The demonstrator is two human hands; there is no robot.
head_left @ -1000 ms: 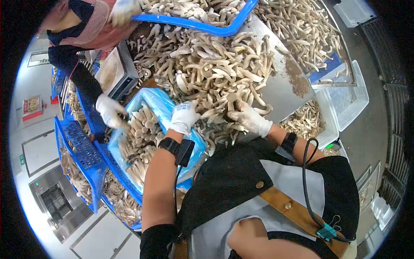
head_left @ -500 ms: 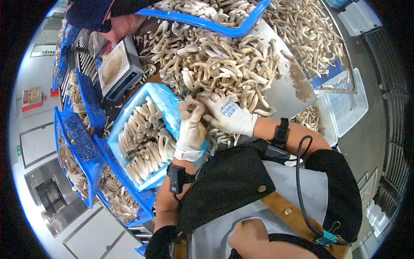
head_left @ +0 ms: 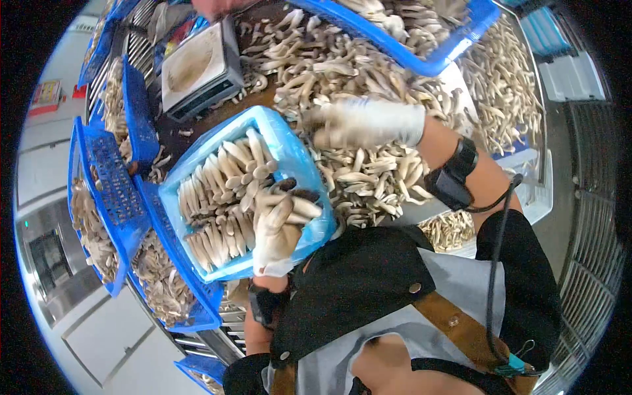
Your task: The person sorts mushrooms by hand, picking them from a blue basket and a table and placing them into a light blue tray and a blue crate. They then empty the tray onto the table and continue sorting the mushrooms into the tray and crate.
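Observation:
My left hand (head_left: 273, 234), in a white glove, is over the right side of a blue-lined box (head_left: 247, 118). Its fingers are closed round a small bunch of mushrooms (head_left: 304, 208), their pale stems pointing right. Rows of mushrooms (head_left: 220, 178) lie packed side by side in the box. My right hand (head_left: 375, 123), gloved too, is stretched over the heap of loose mushrooms (head_left: 378, 174) to the right of the box. Motion smears its fingers, and I cannot make out whether they hold anything.
A scale (head_left: 197, 66) with a stained plate stands behind the box. Blue baskets (head_left: 112, 191) of mushrooms line the left side. Another blue basket (head_left: 421, 62) sits on the heap at the back. Part of another person's hand (head_left: 214, 6) shows at the top edge.
My hands were together at the heap's near edge. My left hand has moved down over the box with the mushrooms; my right has moved up and away over the heap. The view has shifted.

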